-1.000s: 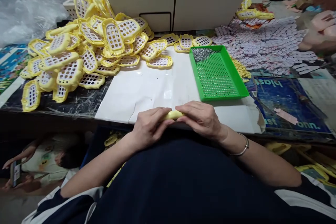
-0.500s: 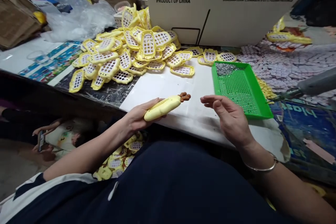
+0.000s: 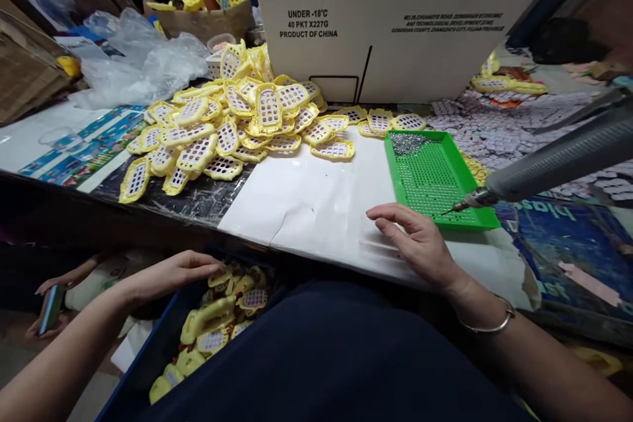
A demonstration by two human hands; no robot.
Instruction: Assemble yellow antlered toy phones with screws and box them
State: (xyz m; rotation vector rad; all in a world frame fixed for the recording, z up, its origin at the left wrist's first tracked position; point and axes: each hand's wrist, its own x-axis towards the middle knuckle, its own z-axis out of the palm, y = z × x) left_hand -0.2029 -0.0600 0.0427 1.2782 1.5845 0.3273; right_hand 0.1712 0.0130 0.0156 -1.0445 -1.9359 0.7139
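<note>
My left hand (image 3: 178,275) hovers at the edge of a blue bin (image 3: 143,356) beside my lap, fingers stretched out and holding nothing. Inside the bin lie several yellow plastic pieces with white perforated panels; a longer yellow piece (image 3: 210,318) rests on top, just below the fingers. My right hand (image 3: 418,242) is over the front of the white worktop (image 3: 301,201), its fingers loosely curved and apart, with nothing in them. Close by that hand is a green perforated tray (image 3: 430,178) with small silvery screws (image 3: 408,142) heaped in its far left corner.
A pile of yellow perforated pieces (image 3: 198,145) covers the worktop's left. Behind it stand a large carton (image 3: 386,66) and clear plastic bags (image 3: 143,59). A grey power screwdriver (image 3: 558,168) points over the tray from the right. Another person's hand holds a phone (image 3: 51,308) at lower left.
My left hand has moved down and left from the worktop to the bin and let go of the yellow piece. The right hand has lowered slightly. The view has tilted up, and the screwdriver appears nearer the tray.
</note>
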